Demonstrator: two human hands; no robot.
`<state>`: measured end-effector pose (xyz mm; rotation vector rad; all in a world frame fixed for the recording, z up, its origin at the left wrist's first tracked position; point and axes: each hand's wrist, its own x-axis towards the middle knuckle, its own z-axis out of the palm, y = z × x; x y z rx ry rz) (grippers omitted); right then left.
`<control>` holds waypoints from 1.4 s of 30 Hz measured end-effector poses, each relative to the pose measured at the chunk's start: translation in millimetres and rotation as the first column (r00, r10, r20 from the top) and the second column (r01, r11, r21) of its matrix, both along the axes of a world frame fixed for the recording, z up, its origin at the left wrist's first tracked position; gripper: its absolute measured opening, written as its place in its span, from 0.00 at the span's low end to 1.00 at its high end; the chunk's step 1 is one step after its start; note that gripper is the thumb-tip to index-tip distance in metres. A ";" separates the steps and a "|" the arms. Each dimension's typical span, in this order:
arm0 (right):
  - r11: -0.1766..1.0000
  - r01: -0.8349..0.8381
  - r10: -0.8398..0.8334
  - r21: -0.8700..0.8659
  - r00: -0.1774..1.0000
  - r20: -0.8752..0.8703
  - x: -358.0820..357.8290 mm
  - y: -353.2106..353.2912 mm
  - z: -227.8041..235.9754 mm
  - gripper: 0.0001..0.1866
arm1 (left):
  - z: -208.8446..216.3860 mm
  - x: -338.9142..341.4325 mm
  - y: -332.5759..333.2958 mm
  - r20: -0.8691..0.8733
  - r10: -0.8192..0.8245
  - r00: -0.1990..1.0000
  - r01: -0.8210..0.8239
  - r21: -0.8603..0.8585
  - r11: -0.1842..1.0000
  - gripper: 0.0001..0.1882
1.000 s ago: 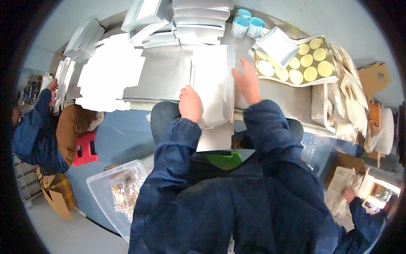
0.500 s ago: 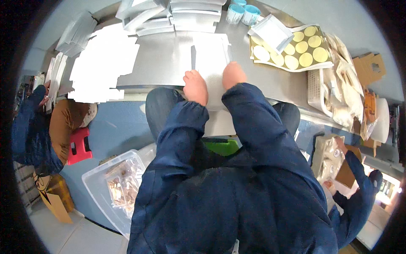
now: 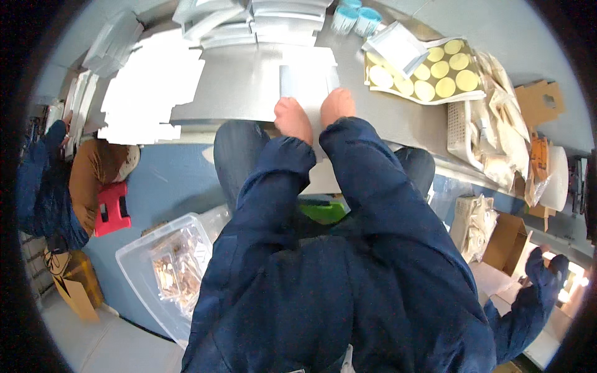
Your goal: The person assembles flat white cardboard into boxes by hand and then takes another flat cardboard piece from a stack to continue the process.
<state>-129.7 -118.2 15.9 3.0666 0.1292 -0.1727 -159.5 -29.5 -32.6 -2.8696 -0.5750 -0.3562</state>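
A white card box blank lies on the metal table in front of me, its left and right side flaps showing greyish and partly raised. My left hand is closed at its near left corner. My right hand is closed at the near right corner, with the thumb side turned inward. The fingertips of both hands are partly hidden. To the left lies a spread pile of flat white blanks. Stacks of folded white trays stand at the back.
To the right are a sheet of round gold stickers, a small white box, blue-labelled rolls and a white basket. A clear bin stands on the floor at left. Co-workers sit left and lower right.
My hands have come closer together along the blank's near edge, and its side flaps stand wider in view. The co-worker at lower right has drawn their hands back from the bagged goods.
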 end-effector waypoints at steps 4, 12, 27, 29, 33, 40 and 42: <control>0.883 0.251 -0.243 0.395 0.967 -0.071 9.1 -43.2 -9.6 0.12 | 23.0 -4.8 13.8 -0.040 -0.198 0.979 0.175 -0.325 0.929 0.05; 0.900 0.207 -0.252 0.384 0.965 0.072 0.3 -25.5 -14.7 0.24 | 20.4 -7.4 7.4 0.057 -0.169 0.984 0.175 -0.116 0.978 0.12; 0.526 -0.770 0.803 0.362 0.590 0.086 -86.4 -116.5 13.1 0.16 | 65.2 -25.1 50.1 -0.055 -0.694 0.718 0.631 -0.368 0.683 0.09; 0.497 -0.746 0.807 0.443 0.585 0.079 -79.7 -117.3 11.8 0.13 | 75.8 -32.7 81.5 -0.183 -0.777 0.602 0.647 -0.459 0.609 0.13; 0.530 -0.671 0.781 0.519 0.624 0.009 -68.0 -124.3 16.4 0.17 | 91.2 -47.2 110.5 -0.195 -0.964 0.184 0.830 -0.495 0.258 0.27; 0.446 -0.756 0.780 0.479 0.591 0.207 -66.4 -125.3 -2.8 0.20 | 72.9 -38.5 107.5 -0.180 -0.960 0.213 0.903 -0.339 0.264 0.27; 0.442 -0.818 0.843 0.368 0.519 0.142 -73.8 -129.2 2.5 0.21 | 67.7 -38.2 108.3 -0.202 -0.959 0.198 0.946 -0.217 0.241 0.22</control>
